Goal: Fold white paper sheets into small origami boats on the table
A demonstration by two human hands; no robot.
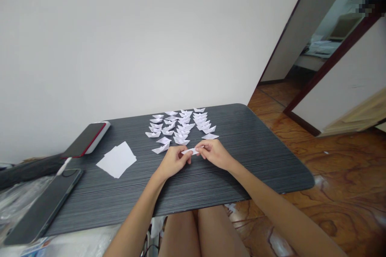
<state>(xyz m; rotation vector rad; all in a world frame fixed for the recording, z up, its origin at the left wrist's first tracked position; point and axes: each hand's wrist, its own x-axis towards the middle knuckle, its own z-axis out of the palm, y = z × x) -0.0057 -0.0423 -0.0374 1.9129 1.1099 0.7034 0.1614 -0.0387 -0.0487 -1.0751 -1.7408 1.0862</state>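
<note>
Small folded white paper (194, 151) showing at centre of frame, slightly below the middle: narrow, crisp-creased, lying near level between the hands, its ends tapering. Left hand (175, 161) pinching its left part, thumb along the near face; right hand (214, 154) pinching the right end between thumb and fingertips. Both grasping the same piece above the dark wood-grain table (241, 148).

Edges: white paper boats (181, 141) are standing in rows just beyond the fingers, crowding the far side. Loose white sheets (118, 160) are lying left of centre, apart from the left hand. Table's near edge is running beneath the forearms; room is opening rightward, tabletop stretching to a rounded corner at lower right.
</note>
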